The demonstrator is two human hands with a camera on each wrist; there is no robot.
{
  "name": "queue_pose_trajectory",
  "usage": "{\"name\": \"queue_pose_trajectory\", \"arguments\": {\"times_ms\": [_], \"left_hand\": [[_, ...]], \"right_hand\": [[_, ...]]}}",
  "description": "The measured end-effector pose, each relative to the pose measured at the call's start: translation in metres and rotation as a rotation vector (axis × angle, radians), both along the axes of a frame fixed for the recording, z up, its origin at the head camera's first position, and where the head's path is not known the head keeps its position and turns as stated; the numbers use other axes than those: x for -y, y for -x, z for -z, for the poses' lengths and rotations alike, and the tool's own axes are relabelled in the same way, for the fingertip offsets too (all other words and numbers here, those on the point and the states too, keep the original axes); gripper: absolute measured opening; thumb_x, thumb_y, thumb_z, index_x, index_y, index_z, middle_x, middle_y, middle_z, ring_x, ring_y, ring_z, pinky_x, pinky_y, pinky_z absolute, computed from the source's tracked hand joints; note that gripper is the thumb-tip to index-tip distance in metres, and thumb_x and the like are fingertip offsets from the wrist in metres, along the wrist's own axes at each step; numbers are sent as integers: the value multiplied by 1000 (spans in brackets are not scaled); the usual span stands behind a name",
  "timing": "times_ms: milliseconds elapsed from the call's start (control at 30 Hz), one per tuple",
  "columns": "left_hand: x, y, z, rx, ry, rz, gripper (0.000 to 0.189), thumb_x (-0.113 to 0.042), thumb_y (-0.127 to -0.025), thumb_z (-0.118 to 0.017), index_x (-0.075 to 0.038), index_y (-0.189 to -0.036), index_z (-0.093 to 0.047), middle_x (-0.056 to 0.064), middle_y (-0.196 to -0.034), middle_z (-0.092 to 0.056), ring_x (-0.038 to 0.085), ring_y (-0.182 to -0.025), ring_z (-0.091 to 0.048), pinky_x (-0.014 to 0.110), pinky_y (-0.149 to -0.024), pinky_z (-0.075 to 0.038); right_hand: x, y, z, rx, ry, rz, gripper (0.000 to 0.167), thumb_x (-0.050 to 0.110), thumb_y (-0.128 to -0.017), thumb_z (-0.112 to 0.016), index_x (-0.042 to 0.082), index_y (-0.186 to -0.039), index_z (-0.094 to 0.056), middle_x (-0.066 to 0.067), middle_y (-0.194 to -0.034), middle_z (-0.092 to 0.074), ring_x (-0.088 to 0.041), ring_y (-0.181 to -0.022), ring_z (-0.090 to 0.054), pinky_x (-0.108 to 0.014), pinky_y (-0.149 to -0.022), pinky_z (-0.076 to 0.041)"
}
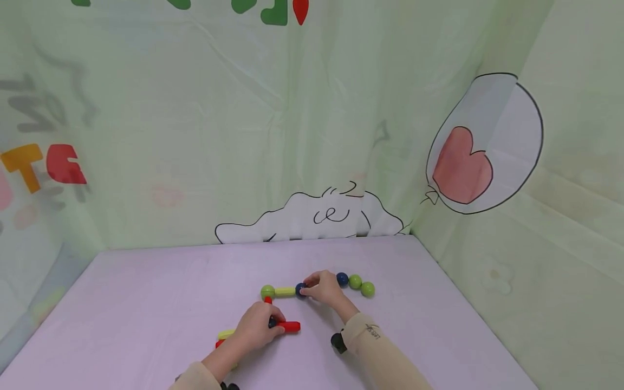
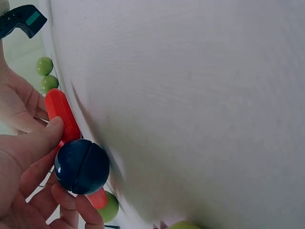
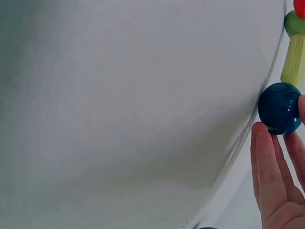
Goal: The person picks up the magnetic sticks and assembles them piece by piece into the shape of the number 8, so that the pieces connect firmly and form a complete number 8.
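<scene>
My left hand [image 1: 258, 325] grips a dark blue ball [image 2: 82, 167], its thumb lying on a red rod [image 2: 63, 112] that extends from the ball. A second red rod [image 2: 97, 198] runs from the ball's other side towards a green ball [image 1: 267, 292]. From that green ball a yellow rod [image 1: 285, 291] leads to another dark blue ball [image 3: 280, 109], which my right hand [image 1: 325, 288] pinches between thumb and fingers. Part of the left-hand ball is covered by fingers in the head view.
Right of my right hand lie a loose dark blue ball [image 1: 342, 279] and two green balls [image 1: 355, 281] [image 1: 368, 289]. Partly behind my left forearm are a yellow rod [image 1: 226, 335] and a red piece [image 1: 220, 343]. A printed curtain [image 1: 195, 135] stands behind the table [image 1: 146, 303].
</scene>
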State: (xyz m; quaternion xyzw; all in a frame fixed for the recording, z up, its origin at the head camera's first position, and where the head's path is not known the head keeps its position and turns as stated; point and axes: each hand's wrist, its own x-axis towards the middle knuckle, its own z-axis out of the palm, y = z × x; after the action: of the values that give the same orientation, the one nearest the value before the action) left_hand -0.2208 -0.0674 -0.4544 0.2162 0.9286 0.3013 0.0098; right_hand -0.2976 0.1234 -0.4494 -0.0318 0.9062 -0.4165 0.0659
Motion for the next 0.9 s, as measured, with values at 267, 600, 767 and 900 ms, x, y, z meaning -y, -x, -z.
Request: {"name": "queue_pose_trajectory", "arguments": {"times_ms": [267,600,767,900], "left_hand": [[-1,0,0,14,-6,-12,11,-17,-75,-75,-13,-84,-72,-9,-76,-61,10,-74,-50,30,-70,-46],[-2,0,0,33,-11,-29,12,-18,-75,-75,-13,-85,-72,-9,-77,-60,11,-74,-49,29,-69,-46],[-2,0,2,31,-11,-31,12,-18,-75,-75,-12,-85,-72,-8,-76,-59,11,-73,-48,28,-67,-45],[-3,0,2,42,-15,-39,13,-17,-75,-75,-12,-86,-72,-8,-76,-58,12,-74,-48,28,-67,-45]], "right_hand": [[0,-2,-3,-3,-12,-24,25,14,-75,-75,4,-97,-67,-7,-89,-64,-15,-71,-59,-27,-64,-51],[-4,-4,-6,-37,-41,-17,27,17,-75,-75,6,-99,-68,-6,-88,-64,-16,-74,-59,-28,-65,-51],[-11,-7,-14,-96,-45,-17,28,15,-75,-75,3,-99,-68,-6,-88,-66,-17,-77,-60,-29,-66,-50],[-15,-9,-20,-127,-43,-25,29,14,-75,-74,2,-100,-67,-6,-89,-67,-18,-79,-61,-29,-67,-50]]}}
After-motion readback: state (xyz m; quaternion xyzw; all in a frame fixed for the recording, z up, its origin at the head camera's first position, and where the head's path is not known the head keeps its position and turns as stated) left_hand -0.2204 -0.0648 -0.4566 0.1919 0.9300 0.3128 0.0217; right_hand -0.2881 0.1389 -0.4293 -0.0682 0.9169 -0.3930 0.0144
